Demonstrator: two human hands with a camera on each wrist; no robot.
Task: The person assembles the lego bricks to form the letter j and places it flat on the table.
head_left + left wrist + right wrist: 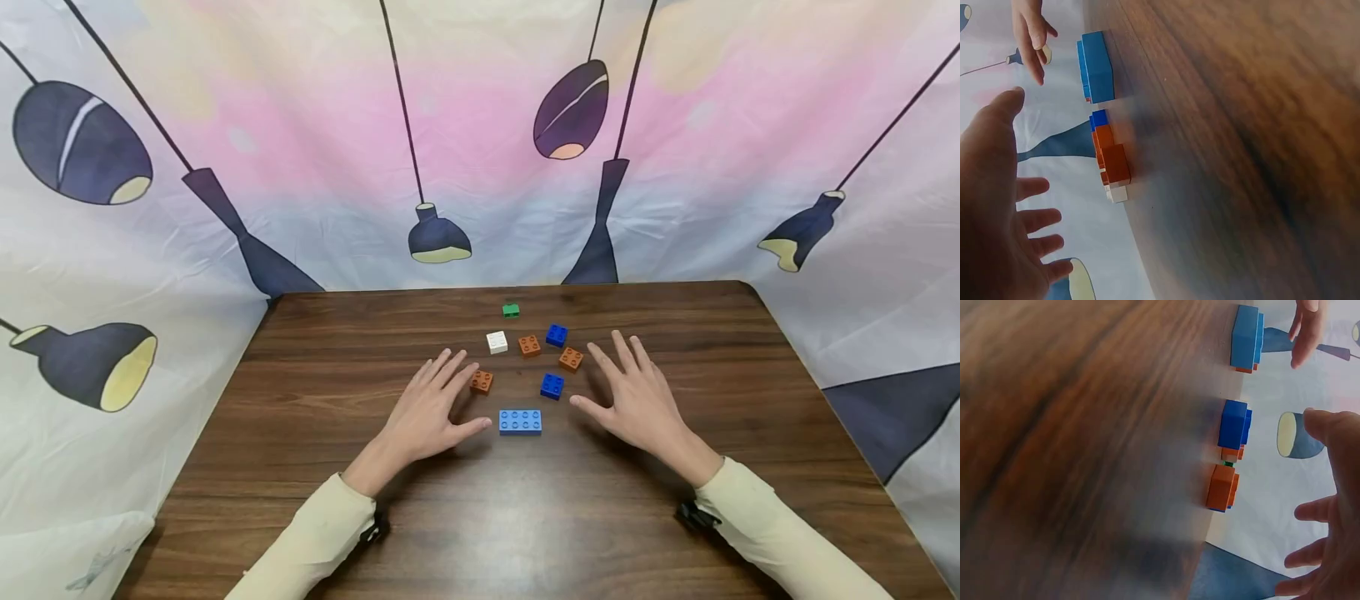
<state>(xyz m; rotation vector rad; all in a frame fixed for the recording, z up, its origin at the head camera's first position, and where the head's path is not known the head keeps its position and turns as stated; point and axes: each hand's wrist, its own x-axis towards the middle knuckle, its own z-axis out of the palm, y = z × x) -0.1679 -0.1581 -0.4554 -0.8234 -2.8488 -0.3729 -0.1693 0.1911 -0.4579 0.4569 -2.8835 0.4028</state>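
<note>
My left hand hovers with spread fingers left of the light blue eight-stud brick, its fingertips overlapping an orange-brown brick in the head view. On the other side my right hand is held over the table, fingers spread, near a dark blue brick and an orange-brown brick. Neither hand holds anything. Farther back lie a white brick, another orange-brown brick and a second dark blue brick. A small green brick is the farthest. All the bricks stand studs up, apart from one another.
The brown wooden table reaches back to a hanging cloth printed with lamps, which also runs along both sides. Dark wrist straps show at the cream sleeves.
</note>
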